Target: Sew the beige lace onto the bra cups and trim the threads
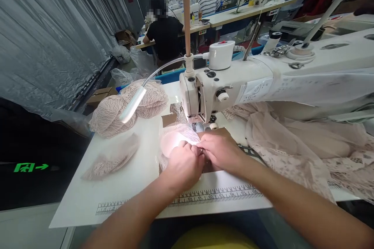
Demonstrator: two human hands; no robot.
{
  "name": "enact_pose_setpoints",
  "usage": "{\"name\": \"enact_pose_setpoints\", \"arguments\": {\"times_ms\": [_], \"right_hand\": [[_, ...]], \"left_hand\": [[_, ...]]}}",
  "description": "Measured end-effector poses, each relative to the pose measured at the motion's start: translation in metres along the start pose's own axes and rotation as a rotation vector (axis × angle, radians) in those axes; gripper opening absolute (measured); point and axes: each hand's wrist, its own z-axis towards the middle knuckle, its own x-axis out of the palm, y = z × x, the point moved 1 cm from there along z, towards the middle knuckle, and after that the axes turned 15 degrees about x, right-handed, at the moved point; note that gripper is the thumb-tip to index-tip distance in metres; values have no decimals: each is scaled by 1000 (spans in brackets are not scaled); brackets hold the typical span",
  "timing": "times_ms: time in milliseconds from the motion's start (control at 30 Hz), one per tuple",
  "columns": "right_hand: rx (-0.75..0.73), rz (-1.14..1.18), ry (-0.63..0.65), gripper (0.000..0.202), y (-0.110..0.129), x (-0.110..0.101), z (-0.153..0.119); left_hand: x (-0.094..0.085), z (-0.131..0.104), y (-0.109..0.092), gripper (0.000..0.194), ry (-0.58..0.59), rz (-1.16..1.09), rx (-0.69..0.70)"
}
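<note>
Under the head of a white sewing machine [201,93] lies a pale pink lace piece [172,142], brightly lit. My left hand [187,161] has its fingers curled on the right edge of this piece. Touching it from the right, my right hand [217,149] pinches the same edge, thumb and forefinger together. The fingertips meet just in front of the needle area, and the cloth between them is mostly hidden. Brown sheets [216,166] lie beneath the hands on the white table [131,186].
Bundled pink lace [108,114] sits at the table's back left, below a bent lamp [133,105]. A small sheer lace piece [112,159] lies nearer. Sheer fabric [292,144] is heaped at right. A printed ruler [216,196] runs along the front. Two people sit at machines behind.
</note>
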Motion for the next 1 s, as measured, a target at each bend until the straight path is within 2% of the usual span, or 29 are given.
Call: {"name": "enact_pose_setpoints", "arguments": {"times_ms": [67,133,233,433,667,867,1000], "right_hand": [[-8,-95,8,16,0,7,-2],[-26,-161,-11,18,-1,11,-2],[-20,-213,-81,30,-3,14,0],[-3,-212,-138,38,-7,13,6],[-13,-153,-166,35,-14,14,13],[55,-205,-137,39,-8,12,15],[46,-210,-125,41,-5,11,13]], "left_hand": [[-14,-5,11,30,4,-191,1],[-20,-6,21,23,-49,-300,33],[-13,-3,29,23,-131,-230,103],[7,4,42,32,-180,-83,165],[11,12,64,33,-199,-47,233],[14,15,80,36,-172,-72,301],[12,15,87,38,-158,-104,319]]}}
